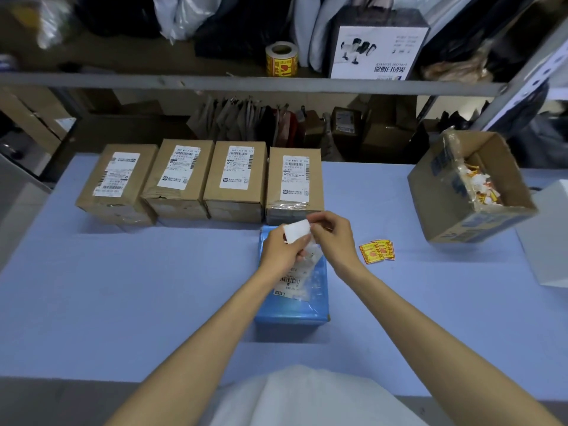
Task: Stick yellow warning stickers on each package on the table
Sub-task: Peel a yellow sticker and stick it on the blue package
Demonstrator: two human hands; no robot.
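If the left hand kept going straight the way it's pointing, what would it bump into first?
The left hand points away and slightly right, so it would probably first meet the rightmost brown box, just beyond the white sticker backing it holds. Depth is unclear.

The table (pixel 123 287) surface was pale blue. Four packages (pixel 199 179) were plain brown cardboard, each bearing a white label with black print. One package (pixel 307 309) was wrapped in glossy blue. The loose stickers (pixel 377 251) and the sticker roll (pixel 282 59) were yellow with red markings. The held slip (pixel 296 230) was white.
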